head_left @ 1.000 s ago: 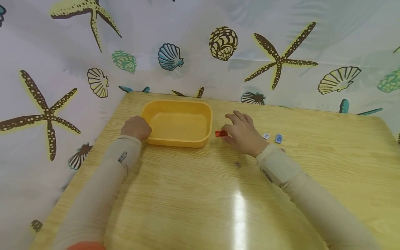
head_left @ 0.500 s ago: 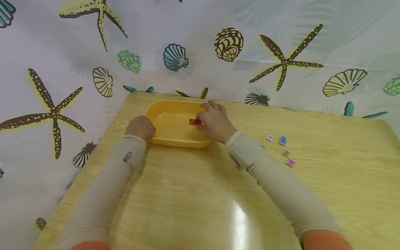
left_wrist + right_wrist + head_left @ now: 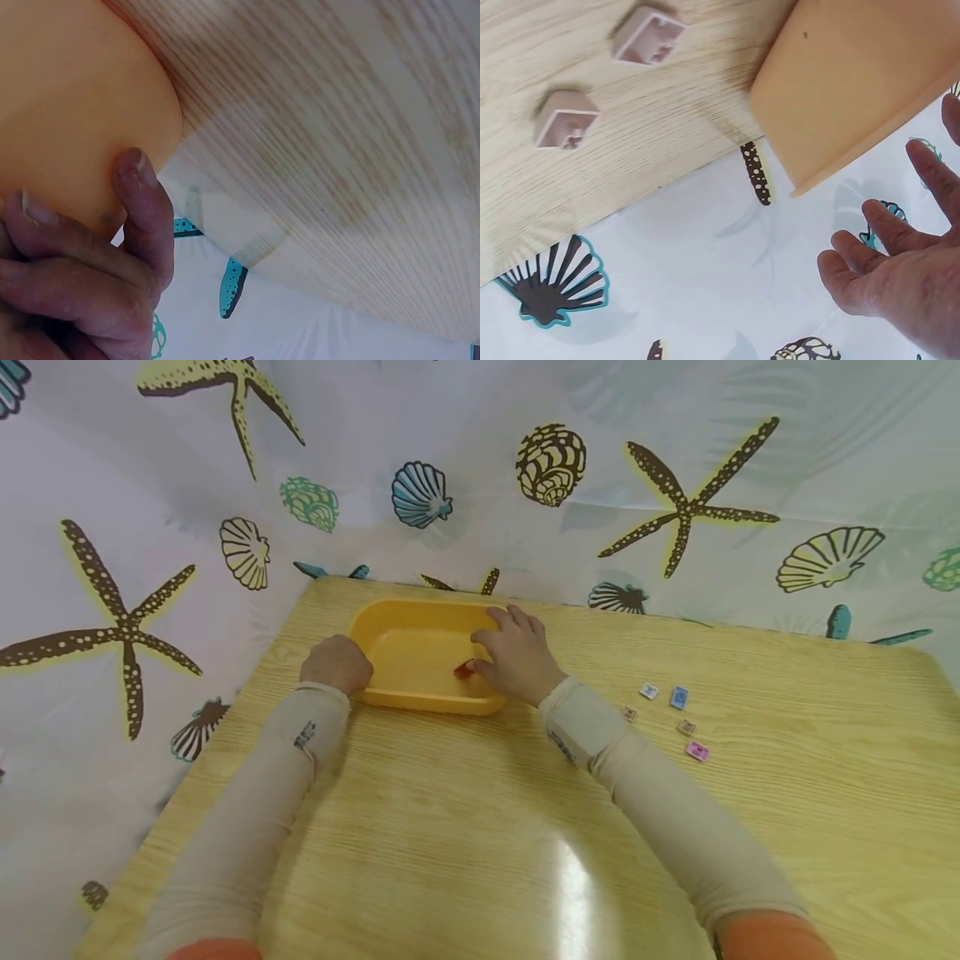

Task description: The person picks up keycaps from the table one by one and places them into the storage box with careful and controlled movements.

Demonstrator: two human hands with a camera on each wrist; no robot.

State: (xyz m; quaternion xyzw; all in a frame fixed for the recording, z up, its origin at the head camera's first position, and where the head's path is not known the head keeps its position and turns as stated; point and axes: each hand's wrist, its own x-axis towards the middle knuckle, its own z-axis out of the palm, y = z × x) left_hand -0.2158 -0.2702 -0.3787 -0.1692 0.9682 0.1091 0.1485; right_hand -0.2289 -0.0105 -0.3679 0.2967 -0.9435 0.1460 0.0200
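At the left end of the yellow plastic basin (image 3: 420, 702), my left hand (image 3: 337, 665) grips the rim. In the left wrist view, that hand's curled fingers (image 3: 146, 217) lie against the basin's outer wall. My right hand (image 3: 519, 653) is over the basin's right end, its fingers spread. A red keycap (image 3: 464, 669) is tilted inside the basin, right at the thumb tip, and looks let go. The right wrist view shows several relaxed fingers (image 3: 889, 225) beside the basin wall; the thumb and red keycap are hidden there.
Several small keycaps lie hollow side up on the wooden table (image 3: 450, 827), right of the basin: white (image 3: 648, 691), blue (image 3: 678, 697), pink (image 3: 697, 751) and two pale brownish ones, one nearer (image 3: 686, 726), one further left (image 3: 629, 713). A shell-patterned cloth (image 3: 480, 485) hangs behind.
My right hand has carried the red keycap leftward from the table to inside the basin. Since half a second ago the keycap has tipped and dropped slightly. The left hand stays on the rim.
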